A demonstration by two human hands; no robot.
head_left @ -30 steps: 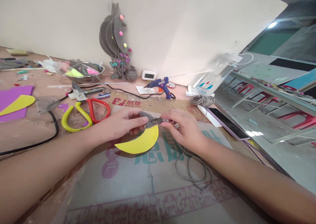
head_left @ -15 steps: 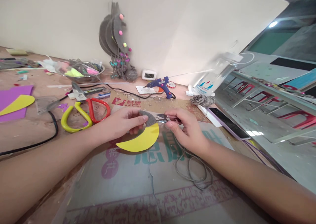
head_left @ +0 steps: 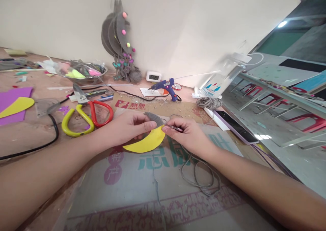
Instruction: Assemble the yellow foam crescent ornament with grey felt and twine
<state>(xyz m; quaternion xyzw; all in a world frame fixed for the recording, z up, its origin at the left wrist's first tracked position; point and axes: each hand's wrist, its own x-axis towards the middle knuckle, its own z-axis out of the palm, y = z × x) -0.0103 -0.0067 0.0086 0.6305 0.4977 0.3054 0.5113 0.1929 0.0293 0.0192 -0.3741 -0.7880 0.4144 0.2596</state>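
My left fingers (head_left: 146,126) pinch the yellow crescent-shaped sheet (head_left: 146,141) by its grey cord-wrapped end, above the printed cardboard (head_left: 132,187); at its right edge, my right fingers (head_left: 175,131) pinch a thin, dark metal tool (head_left: 174,127).

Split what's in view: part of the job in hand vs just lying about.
Likely in the job:
- yellow crescent with grey-wrapped end, in left hand
- small metal tool (type unclear), in right hand
- loose grey cord

Likely lying about:
- yellow-handled scissors
- glue gun
- digital clock
- phone
- water bottle
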